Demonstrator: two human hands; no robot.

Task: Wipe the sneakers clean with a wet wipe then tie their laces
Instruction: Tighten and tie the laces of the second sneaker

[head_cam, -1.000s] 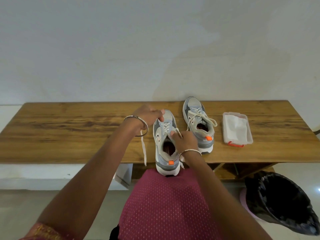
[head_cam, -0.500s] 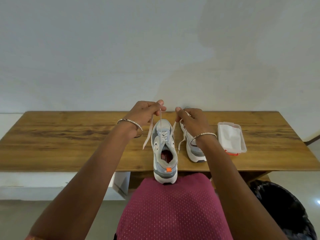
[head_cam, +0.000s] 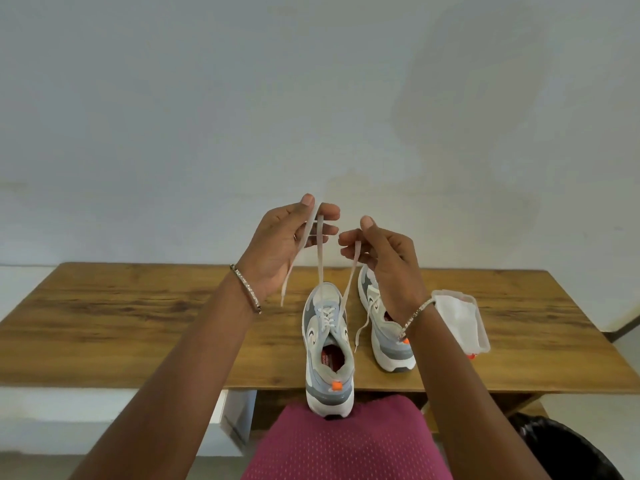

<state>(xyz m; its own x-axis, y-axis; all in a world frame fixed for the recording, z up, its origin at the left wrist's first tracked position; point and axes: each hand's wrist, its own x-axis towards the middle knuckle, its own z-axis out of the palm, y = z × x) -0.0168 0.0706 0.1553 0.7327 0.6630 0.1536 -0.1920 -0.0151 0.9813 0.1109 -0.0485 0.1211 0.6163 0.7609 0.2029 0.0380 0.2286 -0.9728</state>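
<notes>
Two grey and white sneakers stand on the wooden table (head_cam: 138,327). The near sneaker (head_cam: 327,351) sits at the front edge, heel toward me, its white laces (head_cam: 320,258) pulled up taut. My left hand (head_cam: 291,237) pinches one lace end high above the shoe, the loose tip dangling below my palm. My right hand (head_cam: 377,251) pinches the other lace end beside it. The second sneaker (head_cam: 384,337) stands to the right, partly hidden behind my right wrist, with a loose lace hanging off its side.
A clear plastic tub of white wipes (head_cam: 460,317) with a red clasp lies right of the sneakers. A black-lined bin (head_cam: 568,445) stands on the floor at lower right. A white wall rises behind the table. My red-clad lap is below the table edge.
Both hands have lifted from the near sneaker's tongue, drawing the two lace ends up and together well above the shoe. The view has tilted up.
</notes>
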